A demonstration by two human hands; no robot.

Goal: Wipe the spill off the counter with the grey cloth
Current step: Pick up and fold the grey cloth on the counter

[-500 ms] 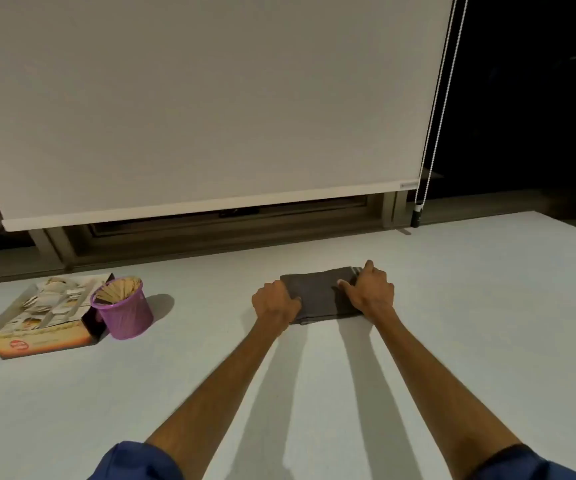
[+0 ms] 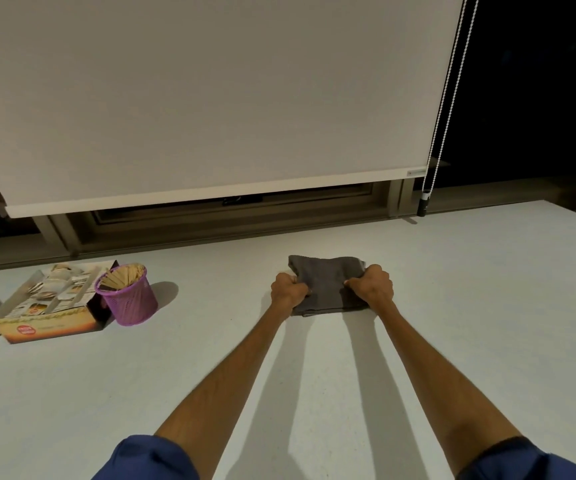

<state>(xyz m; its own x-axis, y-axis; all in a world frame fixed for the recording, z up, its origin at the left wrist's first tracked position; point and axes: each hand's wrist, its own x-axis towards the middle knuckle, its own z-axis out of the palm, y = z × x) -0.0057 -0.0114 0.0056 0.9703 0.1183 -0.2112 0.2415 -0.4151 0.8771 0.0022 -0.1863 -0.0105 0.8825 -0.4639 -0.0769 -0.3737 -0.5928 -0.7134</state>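
Both fists, left hand (image 2: 288, 289) and right hand (image 2: 371, 287), were closed on the folded grey cloth (image 2: 326, 284) lying between them on the counter (image 2: 452, 341). No spill showed; wiping probably needed firm sliding next.

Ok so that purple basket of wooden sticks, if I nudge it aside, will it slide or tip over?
The purple basket looks like light plastic mesh, so it would probably slide easily on the smooth counter. It narrows toward its base and the wooden sticks reach its rim, so a high push could tip it and scatter them. Pushing low seems safer.
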